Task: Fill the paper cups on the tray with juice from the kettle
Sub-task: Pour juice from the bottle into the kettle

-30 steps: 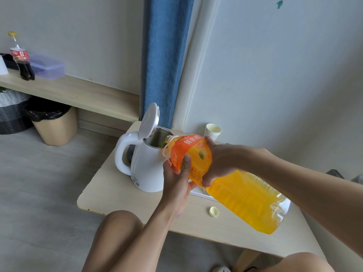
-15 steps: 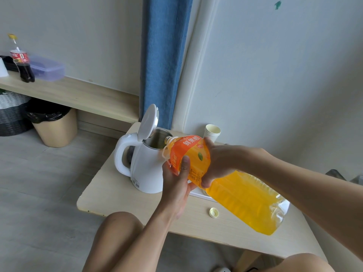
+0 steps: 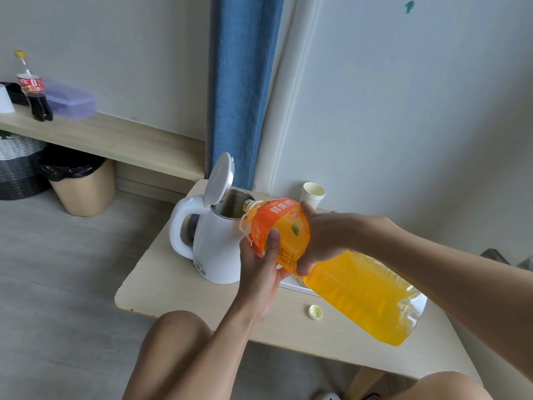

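A white electric kettle [image 3: 215, 249] stands on the small wooden table [image 3: 178, 287] with its lid flipped up. A large bottle of orange juice [image 3: 354, 287] is tilted over it, uncapped mouth at the kettle's opening. My left hand [image 3: 262, 267] grips the bottle near its orange label from below. My right hand [image 3: 323, 238] grips the bottle's shoulder from above. A stack of paper cups [image 3: 312, 194] stands by the wall behind the bottle. A white tray [image 3: 297, 285] shows only as an edge under the bottle; what stands on it is hidden.
The yellow bottle cap [image 3: 315, 312] lies on the table near the front edge. A wall shelf [image 3: 115, 140] at left carries a cola bottle [image 3: 33, 90] and a plastic box [image 3: 70, 101]. A bin [image 3: 82, 183] and a basket [image 3: 17, 166] stand under the shelf. My knees are below the table.
The bottle and both hands stay almost where they were; only the view has shifted slightly.
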The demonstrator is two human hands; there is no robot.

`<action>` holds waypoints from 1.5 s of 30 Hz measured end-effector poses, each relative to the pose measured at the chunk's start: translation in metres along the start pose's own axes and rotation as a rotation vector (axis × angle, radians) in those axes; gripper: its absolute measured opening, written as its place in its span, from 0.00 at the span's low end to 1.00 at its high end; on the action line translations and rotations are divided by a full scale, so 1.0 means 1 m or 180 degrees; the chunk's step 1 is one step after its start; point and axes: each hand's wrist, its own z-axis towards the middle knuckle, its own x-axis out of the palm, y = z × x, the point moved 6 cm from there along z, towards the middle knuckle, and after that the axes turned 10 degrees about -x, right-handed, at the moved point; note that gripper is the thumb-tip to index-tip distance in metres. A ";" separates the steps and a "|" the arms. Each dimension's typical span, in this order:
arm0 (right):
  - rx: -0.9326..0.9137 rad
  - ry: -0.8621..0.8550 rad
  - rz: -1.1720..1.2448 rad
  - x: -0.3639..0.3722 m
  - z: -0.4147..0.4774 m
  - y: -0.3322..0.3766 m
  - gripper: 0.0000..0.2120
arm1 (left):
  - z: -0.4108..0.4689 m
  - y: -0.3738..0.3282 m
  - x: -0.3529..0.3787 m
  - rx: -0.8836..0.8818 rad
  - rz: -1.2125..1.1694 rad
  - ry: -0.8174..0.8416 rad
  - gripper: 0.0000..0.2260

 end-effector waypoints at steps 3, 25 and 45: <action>0.0000 -0.0016 -0.0051 -0.001 -0.001 0.000 0.63 | 0.000 -0.001 0.001 0.0046 0.0006 0.0017 0.52; 0.0065 0.0016 -0.0037 -0.004 -0.005 0.004 0.64 | 0.003 0.001 -0.001 0.0031 0.0047 -0.0020 0.52; 0.0102 0.0087 -0.0218 -0.009 -0.017 0.010 0.61 | 0.000 -0.001 0.002 0.0024 -0.0051 0.0001 0.53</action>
